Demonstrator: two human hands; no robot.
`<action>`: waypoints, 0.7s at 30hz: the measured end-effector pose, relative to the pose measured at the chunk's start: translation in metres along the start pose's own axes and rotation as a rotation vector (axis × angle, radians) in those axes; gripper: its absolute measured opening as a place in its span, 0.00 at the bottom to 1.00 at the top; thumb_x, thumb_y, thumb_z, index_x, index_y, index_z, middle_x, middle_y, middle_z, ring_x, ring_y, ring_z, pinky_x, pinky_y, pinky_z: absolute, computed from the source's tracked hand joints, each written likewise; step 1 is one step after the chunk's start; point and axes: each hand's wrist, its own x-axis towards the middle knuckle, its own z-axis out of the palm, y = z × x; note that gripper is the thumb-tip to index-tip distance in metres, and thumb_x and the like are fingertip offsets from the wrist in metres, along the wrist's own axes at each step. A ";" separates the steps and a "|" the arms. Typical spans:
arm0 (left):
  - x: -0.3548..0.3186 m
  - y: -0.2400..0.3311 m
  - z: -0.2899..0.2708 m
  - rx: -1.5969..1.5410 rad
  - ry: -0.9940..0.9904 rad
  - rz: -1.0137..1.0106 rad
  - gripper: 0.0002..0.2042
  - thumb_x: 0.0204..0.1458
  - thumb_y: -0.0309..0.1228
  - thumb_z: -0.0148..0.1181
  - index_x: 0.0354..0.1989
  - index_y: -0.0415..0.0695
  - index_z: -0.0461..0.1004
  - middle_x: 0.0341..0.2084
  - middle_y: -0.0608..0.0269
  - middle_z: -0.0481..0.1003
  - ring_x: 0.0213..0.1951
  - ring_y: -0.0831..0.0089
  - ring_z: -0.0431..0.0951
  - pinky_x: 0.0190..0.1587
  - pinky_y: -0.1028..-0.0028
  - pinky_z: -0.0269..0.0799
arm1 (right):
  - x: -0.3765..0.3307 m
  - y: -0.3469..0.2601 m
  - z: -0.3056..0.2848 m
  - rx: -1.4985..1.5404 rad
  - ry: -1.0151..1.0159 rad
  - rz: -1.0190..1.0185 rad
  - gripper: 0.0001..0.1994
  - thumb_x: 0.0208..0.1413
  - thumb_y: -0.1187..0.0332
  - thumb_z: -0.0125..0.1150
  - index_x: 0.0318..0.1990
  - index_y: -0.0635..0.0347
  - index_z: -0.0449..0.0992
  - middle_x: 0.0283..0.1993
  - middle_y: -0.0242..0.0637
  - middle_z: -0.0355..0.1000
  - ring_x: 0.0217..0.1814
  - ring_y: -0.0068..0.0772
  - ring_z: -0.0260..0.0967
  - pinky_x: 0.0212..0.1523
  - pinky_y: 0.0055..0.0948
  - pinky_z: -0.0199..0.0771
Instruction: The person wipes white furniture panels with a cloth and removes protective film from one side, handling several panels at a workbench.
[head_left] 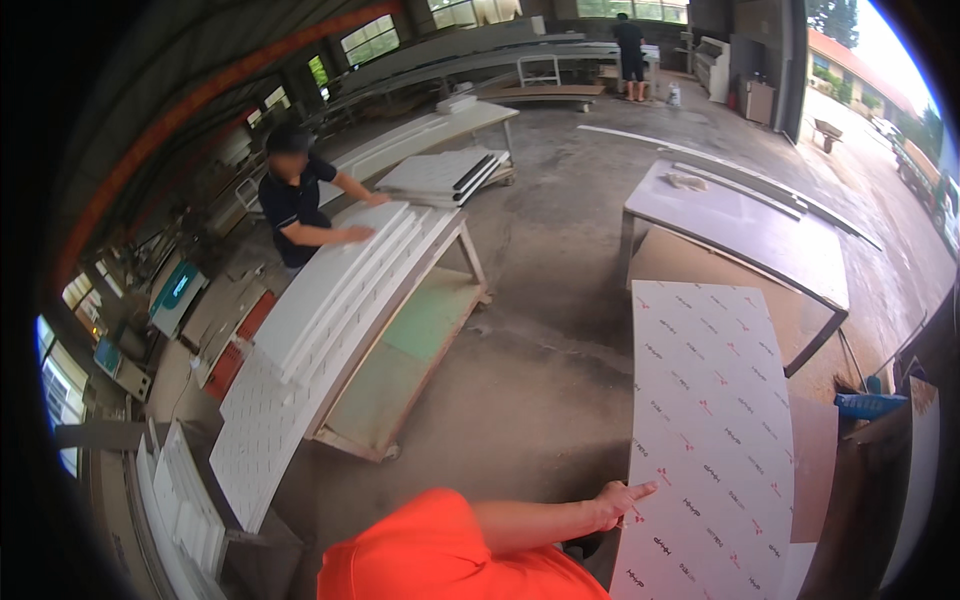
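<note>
From the orange sleeve at the lower middle, my left arm reaches right to a tall white panel [710,400] covered in small printed marks. My left hand [615,504] grips the panel's left edge, the thumb side lying over its printed face and the other fingers mostly hidden. Extending out of the picture at the bottom, the panel rises in front of a brownish sheet [812,460]. My right hand does not show.
A co-worker [298,200] leans over stacked white boards [340,270] on a wheeled bench [400,370] at left. A pale-topped table [740,225] stands beyond my panel. Several white panels [190,500] lean at lower left. Another person [630,55] stands far back.
</note>
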 end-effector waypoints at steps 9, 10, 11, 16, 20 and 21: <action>0.001 -0.046 0.017 0.022 0.021 0.125 0.25 0.52 0.51 0.77 0.45 0.41 0.83 0.38 0.67 0.82 0.35 0.77 0.75 0.40 0.74 0.75 | 0.039 0.027 0.018 -0.227 0.120 -0.198 0.20 0.62 0.58 0.59 0.55 0.60 0.83 0.40 0.57 0.80 0.44 0.61 0.76 0.49 0.51 0.74; 0.006 -0.045 0.016 0.022 -0.011 0.181 0.25 0.51 0.52 0.77 0.45 0.41 0.83 0.37 0.68 0.81 0.33 0.78 0.74 0.39 0.74 0.75 | 0.048 0.049 0.025 -0.284 0.046 -0.137 0.20 0.63 0.57 0.59 0.55 0.60 0.83 0.38 0.57 0.80 0.43 0.62 0.76 0.49 0.51 0.74; 0.008 -0.044 0.016 0.023 -0.019 0.182 0.26 0.51 0.53 0.78 0.43 0.40 0.83 0.36 0.67 0.81 0.32 0.77 0.74 0.38 0.74 0.75 | 0.056 0.069 0.025 -0.349 -0.030 -0.078 0.20 0.63 0.56 0.59 0.54 0.60 0.84 0.37 0.57 0.80 0.42 0.62 0.76 0.49 0.50 0.74; 0.027 -0.049 -0.005 0.161 -0.023 0.039 0.36 0.50 0.56 0.77 0.51 0.32 0.79 0.46 0.58 0.79 0.40 0.74 0.76 0.42 0.69 0.76 | 0.057 0.074 0.020 -0.211 -0.032 -0.173 0.23 0.64 0.50 0.61 0.49 0.65 0.84 0.32 0.55 0.78 0.33 0.55 0.75 0.35 0.51 0.73; 0.036 -0.051 -0.006 0.172 -0.060 0.066 0.35 0.50 0.57 0.77 0.50 0.33 0.81 0.41 0.59 0.82 0.37 0.75 0.77 0.42 0.70 0.76 | 0.049 0.064 0.020 -0.189 -0.047 0.045 0.22 0.66 0.49 0.61 0.43 0.64 0.83 0.26 0.44 0.74 0.24 0.42 0.69 0.25 0.47 0.66; 0.044 -0.061 -0.004 0.131 -0.076 0.107 0.34 0.50 0.56 0.76 0.49 0.34 0.81 0.39 0.60 0.82 0.36 0.75 0.77 0.41 0.71 0.76 | 0.044 0.030 0.006 -0.049 -0.147 0.207 0.22 0.67 0.49 0.60 0.41 0.64 0.82 0.25 0.41 0.72 0.24 0.39 0.68 0.24 0.44 0.65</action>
